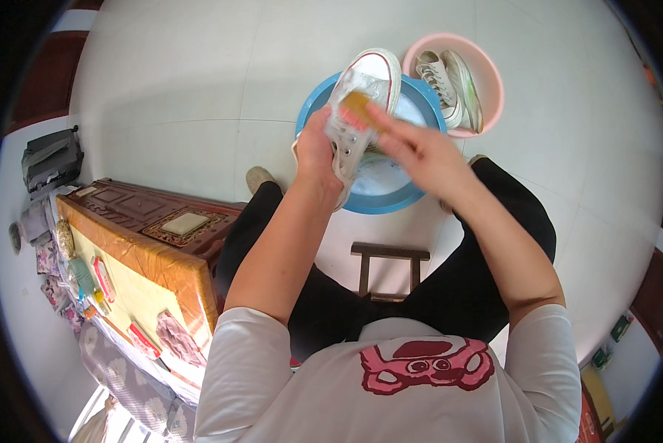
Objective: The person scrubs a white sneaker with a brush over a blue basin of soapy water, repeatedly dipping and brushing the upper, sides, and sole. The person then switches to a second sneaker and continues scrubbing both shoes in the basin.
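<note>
My left hand [313,147] grips a white canvas sneaker [376,67] by its side, toe pointing away from me. Suds cover the sneaker's tongue and upper, and metal eyelets show along it. In my right hand [433,158] is a scrub brush [359,105] with a yellow-brown back and pinkish bristles, blurred and pressed against the sneaker's upper. Both hands are above a blue plastic basin [384,208] on the floor, holding foamy water [381,180]. Whatever lies in the basin directly beneath the sneaker is partly hidden.
A pink basin [494,66] stands just beyond the blue one on the right, with two sneakers [438,75] inside. Between my legs is a low wooden stool [389,252]. A wooden table [137,235] bearing packets and a cloth is close to my left. Pale tiles [176,88] cover the floor.
</note>
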Tool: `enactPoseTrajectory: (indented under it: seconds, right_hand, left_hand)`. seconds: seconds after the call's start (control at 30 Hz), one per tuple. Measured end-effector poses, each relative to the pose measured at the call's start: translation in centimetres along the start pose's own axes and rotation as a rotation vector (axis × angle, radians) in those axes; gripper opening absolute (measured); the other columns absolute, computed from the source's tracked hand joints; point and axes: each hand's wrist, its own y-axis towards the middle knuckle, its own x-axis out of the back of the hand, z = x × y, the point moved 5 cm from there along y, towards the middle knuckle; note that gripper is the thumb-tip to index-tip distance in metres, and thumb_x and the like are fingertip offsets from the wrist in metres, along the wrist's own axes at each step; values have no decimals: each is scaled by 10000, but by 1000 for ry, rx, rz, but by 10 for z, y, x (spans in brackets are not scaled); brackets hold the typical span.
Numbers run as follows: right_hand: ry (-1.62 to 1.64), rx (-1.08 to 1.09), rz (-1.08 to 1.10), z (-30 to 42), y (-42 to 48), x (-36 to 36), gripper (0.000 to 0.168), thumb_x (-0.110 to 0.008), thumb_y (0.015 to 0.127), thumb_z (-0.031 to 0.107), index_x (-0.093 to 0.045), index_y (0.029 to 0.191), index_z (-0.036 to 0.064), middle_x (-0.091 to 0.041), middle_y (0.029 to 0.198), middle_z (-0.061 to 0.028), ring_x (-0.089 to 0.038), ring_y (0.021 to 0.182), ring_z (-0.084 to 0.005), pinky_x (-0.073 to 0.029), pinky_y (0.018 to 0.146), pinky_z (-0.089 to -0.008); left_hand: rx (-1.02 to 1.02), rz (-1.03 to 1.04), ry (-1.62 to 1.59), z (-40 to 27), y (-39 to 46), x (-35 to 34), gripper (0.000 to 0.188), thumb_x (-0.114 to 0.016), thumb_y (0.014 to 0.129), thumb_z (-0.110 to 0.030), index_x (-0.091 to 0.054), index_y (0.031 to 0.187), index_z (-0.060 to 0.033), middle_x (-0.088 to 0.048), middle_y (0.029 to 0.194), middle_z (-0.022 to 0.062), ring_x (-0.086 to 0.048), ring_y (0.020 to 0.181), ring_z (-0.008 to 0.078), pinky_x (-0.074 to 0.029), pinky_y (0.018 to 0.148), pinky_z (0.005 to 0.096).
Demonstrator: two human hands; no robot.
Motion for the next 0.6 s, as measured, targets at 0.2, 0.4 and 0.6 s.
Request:
enactPoseTrajectory:
  seconds: [0.2,0.4,0.6]
  right_hand:
    - [-317,109,-253,2,2,16,450,-575,940,329,-508,1381,379,-565,712,-164,-599,638,-343,-491,592,-430]
    - [-323,164,-109,12,-11,3,445,-591,922,329,-534,1360,385,-527,697,-133,-570,580,-296,-480,529,-422]
    - [-502,239,-344,6,-5,18,464,-608,913,318,-528,1362,405,-497,689,-121,-553,553,-303,-461,490,-406]
  left_hand:
    - [29,0,-10,-3,-2,-4,424,-420,982,-280,-532,1287,-8,-628,1211,131,-624,1077,268,-508,922,396]
    - [46,11,-32,-4,-5,-10,402,-406,986,-261,-542,1271,-11,-629,1216,136,-635,1070,269,-516,922,397]
    - [94,-32,-28,1,-9,-10,407,-399,985,-267,-542,1263,-5,-632,1206,137,-638,1049,276,-512,925,392]
